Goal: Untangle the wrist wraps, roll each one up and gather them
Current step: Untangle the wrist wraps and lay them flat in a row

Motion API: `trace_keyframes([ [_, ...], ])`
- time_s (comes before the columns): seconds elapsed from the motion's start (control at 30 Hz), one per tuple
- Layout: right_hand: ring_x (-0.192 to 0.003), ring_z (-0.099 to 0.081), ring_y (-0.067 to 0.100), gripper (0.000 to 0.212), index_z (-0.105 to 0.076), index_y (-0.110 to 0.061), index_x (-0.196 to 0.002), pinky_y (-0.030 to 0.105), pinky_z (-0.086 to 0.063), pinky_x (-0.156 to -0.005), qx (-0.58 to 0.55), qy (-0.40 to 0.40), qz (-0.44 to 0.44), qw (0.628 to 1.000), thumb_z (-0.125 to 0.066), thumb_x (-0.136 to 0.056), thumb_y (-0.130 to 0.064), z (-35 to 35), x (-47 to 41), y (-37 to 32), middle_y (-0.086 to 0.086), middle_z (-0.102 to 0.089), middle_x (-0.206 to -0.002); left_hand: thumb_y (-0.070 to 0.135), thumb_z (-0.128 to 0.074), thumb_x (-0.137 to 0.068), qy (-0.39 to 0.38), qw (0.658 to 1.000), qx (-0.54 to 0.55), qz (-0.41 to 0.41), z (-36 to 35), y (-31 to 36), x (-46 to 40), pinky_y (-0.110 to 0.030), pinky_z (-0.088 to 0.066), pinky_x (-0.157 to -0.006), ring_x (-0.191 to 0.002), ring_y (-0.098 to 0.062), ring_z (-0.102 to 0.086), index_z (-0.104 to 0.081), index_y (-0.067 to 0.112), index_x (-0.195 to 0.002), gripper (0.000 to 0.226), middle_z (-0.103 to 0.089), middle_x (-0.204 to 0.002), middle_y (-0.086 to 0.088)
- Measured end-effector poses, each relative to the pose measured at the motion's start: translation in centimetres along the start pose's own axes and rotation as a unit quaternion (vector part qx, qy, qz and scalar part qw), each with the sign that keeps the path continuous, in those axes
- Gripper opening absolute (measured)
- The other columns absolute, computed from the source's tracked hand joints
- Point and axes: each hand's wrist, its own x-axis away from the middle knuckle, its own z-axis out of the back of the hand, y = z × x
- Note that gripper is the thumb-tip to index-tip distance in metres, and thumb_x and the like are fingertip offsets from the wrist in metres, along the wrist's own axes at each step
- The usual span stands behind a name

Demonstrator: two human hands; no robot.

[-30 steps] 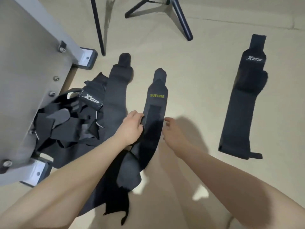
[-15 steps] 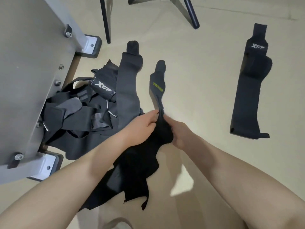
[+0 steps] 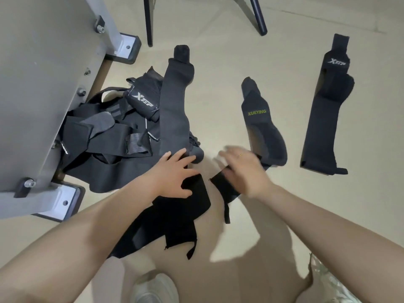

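A tangle of black wrist wraps lies on the floor at the left, with one long wrap stretched across it. My left hand rests on the tangle's near edge with its fingers spread, above a flat black wrap. The wrap marked XUEYING lies apart on the floor to the right. My right hand, blurred, lies over its near end with the fingers stretched out. Another wrap with an XTEP label lies flat at the far right.
A grey metal frame with bolted foot plates stands over the left of the tangle. Two black tripod legs reach down at the top. A white shoe is at the bottom. Beige floor shows between the wraps.
The XUEYING wrap has come out of the tangle and moved right, next to the flat XTEP wrap. Both hands had pinched it together; my left hand let go and now rests on the tangle.
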Motion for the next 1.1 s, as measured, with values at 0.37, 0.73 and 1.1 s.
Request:
trace_keyframes([
  [0.37,-0.145,-0.001,0.023,0.069,-0.004,-0.024,-0.151,0.037,-0.027,-0.112,0.205,-0.375,0.036,0.903,-0.043,-0.096,-0.014,0.6,4.4,2.1,0.001,0.007,-0.159,0.047,-0.051,-0.091,-0.01,0.991,-0.104,0.084,-2.5,3.1,-0.7,-0.058,-0.007,-0.113,-0.142,-0.04,0.013,-0.031,0.027,-0.144,0.06,0.009,-0.158,-0.008],
  [0.73,-0.099,-0.06,0.04,0.035,-0.061,-0.001,-0.113,0.043,-0.051,-0.082,0.031,-0.099,0.037,0.994,-0.041,-0.085,-0.01,3.4,-0.3,4.7,0.021,-0.059,-0.118,0.017,-0.037,-0.094,0.155,0.986,-0.06,-0.016,3.1,7.7,-4.0,-0.032,-0.032,-0.078,-0.104,-0.023,-0.045,-0.042,0.014,-0.125,0.032,-0.044,-0.121,-0.006],
  [1.1,-0.146,-0.003,0.025,0.077,0.004,-0.012,-0.151,0.046,-0.013,-0.116,0.217,-0.257,-0.196,0.921,-0.031,-0.097,-0.054,4.2,-5.2,15.6,0.003,0.007,-0.16,0.034,-0.036,-0.098,0.052,0.998,0.007,0.02,2.8,12.3,-10.5,-0.037,0.005,-0.118,-0.146,-0.024,0.008,-0.002,0.011,-0.151,0.067,0.013,-0.158,-0.009],
])
